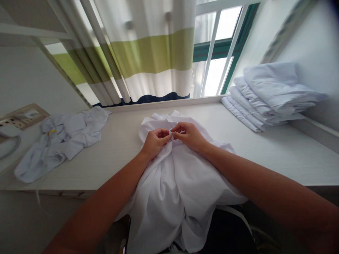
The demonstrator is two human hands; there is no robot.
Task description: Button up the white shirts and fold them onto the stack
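Note:
A white garment (201, 169) lies partly on the desk, and its lower part hangs over the front edge toward my lap. Near its upper end, my left hand (156, 143) pinches the fabric between thumb and fingers. Close against it, my right hand (189, 135) pinches the same spot from the other side, fingertips nearly touching. A small fold of cloth stands up between the two hands. Any button there is too small to make out.
On the white desk (119, 165), a crumpled white garment (69, 137) lies at left near a power strip (23, 118). Several folded white garments (275, 95) are stacked at right. Behind the desk hang a striped curtain (150, 53) and a barred window (222, 49).

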